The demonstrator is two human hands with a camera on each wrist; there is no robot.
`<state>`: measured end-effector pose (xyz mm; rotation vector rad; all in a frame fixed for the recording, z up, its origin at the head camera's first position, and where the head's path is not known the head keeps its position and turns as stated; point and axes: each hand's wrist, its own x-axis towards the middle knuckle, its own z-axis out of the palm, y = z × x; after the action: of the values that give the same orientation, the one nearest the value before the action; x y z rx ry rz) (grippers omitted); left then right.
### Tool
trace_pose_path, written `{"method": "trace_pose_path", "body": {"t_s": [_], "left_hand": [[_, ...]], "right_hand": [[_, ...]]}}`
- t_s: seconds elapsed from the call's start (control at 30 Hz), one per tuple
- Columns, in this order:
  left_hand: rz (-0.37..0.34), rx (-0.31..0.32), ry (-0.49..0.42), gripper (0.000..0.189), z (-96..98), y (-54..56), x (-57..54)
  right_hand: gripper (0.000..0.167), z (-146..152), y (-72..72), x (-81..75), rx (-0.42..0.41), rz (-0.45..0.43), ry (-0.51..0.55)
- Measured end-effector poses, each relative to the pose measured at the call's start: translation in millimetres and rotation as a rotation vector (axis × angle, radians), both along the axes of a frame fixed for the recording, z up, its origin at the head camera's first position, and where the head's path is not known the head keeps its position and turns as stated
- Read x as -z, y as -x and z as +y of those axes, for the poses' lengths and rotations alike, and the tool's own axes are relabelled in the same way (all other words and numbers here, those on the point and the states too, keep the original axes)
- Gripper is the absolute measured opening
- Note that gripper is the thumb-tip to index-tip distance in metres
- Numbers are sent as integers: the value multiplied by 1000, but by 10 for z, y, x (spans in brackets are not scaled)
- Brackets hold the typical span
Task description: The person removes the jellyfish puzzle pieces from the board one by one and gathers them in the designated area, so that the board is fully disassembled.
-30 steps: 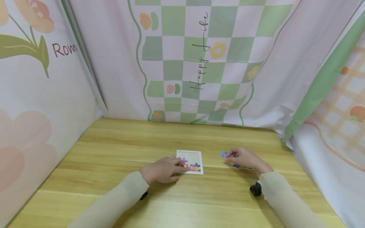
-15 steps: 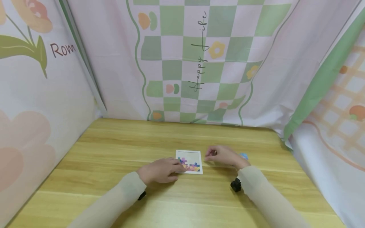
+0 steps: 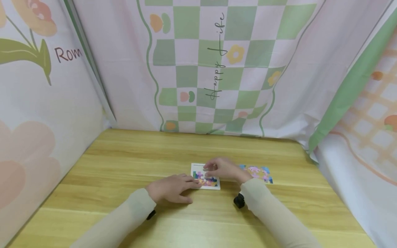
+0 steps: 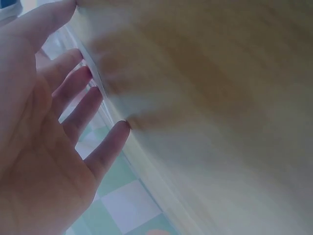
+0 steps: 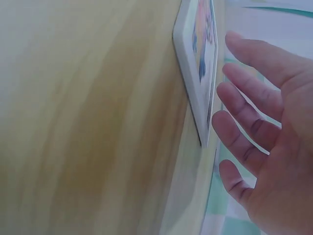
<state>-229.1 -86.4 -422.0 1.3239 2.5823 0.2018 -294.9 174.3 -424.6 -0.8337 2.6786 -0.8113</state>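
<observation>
A small puzzle tray [image 3: 220, 184] with a white border lies on the table in the head view, its lower part filled with colourful jigsaw pieces [image 3: 211, 183]. My left hand [image 3: 172, 188] lies palm down with fingers extended, the fingertips resting on the tray's lower left part. Over the upper right of the tray is my right hand [image 3: 224, 168], thumb and forefinger bent toward each other and a little apart. I cannot tell whether a piece sits between them. The right wrist view shows these loosely bent fingers [image 5: 239, 105] close by the tray's edge [image 5: 193, 83].
To the right of the tray lies a group of pink, yellow and blue puzzle pieces [image 3: 257, 173] on the wooden table [image 3: 198, 220]. Printed cloth [image 3: 214, 69] hangs behind and at both sides. Each wrist carries a black camera [image 3: 239, 200].
My right hand has moved left from the loose pieces to over the tray, uncovering those pieces. The left hand has stayed at the tray with only a slight shift.
</observation>
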Motion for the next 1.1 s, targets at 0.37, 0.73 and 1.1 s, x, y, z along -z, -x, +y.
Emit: {"method": "trace_pose_path", "body": {"t_s": [0.37, 0.73, 1.1], "left_hand": [[7, 17, -7, 58, -11, 30, 41], [1, 8, -15, 58, -16, 31, 46], [-9, 13, -33, 58, -20, 27, 37]], "right_hand": [[28, -151, 2, 20, -31, -27, -34], [26, -195, 5, 14, -39, -65, -24], [19, -206, 1, 19, -51, -104, 39]]}}
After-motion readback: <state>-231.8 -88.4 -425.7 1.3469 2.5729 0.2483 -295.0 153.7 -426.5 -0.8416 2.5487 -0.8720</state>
